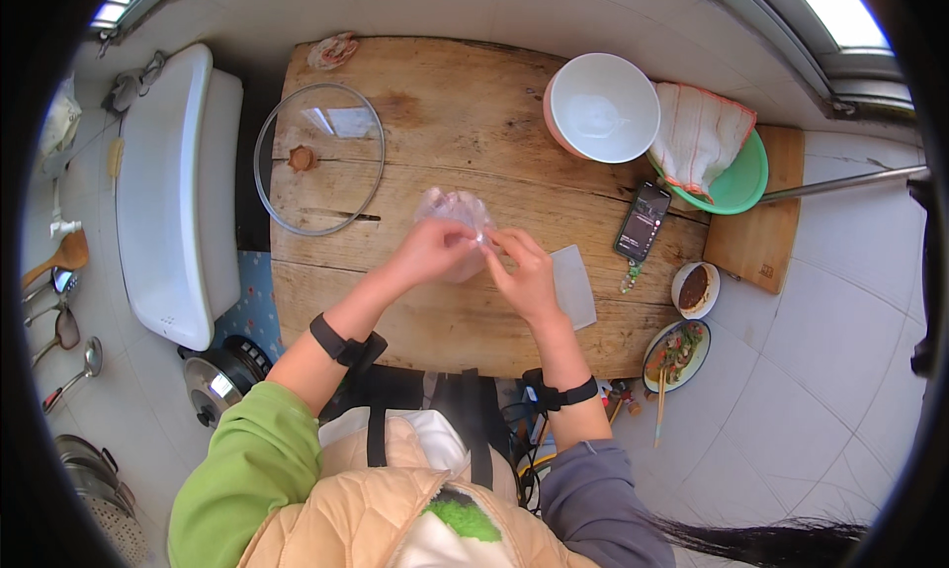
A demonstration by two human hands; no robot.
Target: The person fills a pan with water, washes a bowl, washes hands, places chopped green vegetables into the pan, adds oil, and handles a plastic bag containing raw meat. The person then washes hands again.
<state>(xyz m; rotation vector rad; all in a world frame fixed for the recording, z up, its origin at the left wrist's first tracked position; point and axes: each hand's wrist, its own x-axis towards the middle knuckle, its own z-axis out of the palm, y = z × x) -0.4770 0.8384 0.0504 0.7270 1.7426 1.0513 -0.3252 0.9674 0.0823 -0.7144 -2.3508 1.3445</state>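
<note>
Over the middle of the wooden table, my left hand pinches the top of a clear plastic bag between thumb and fingers. My right hand meets it from the right, its thumb and index finger at the same gathered part of the bag. What the bag contains cannot be made out. A whitish flat rectangular sheet lies on the table just right of my right hand, partly behind it. The fingertips almost touch each other.
A glass lid lies at the left, beside a crumpled cloth. On the right are a white bowl, a green basin with a cloth, a phone, a sauce bowl, a dish with chopsticks and a cutting board.
</note>
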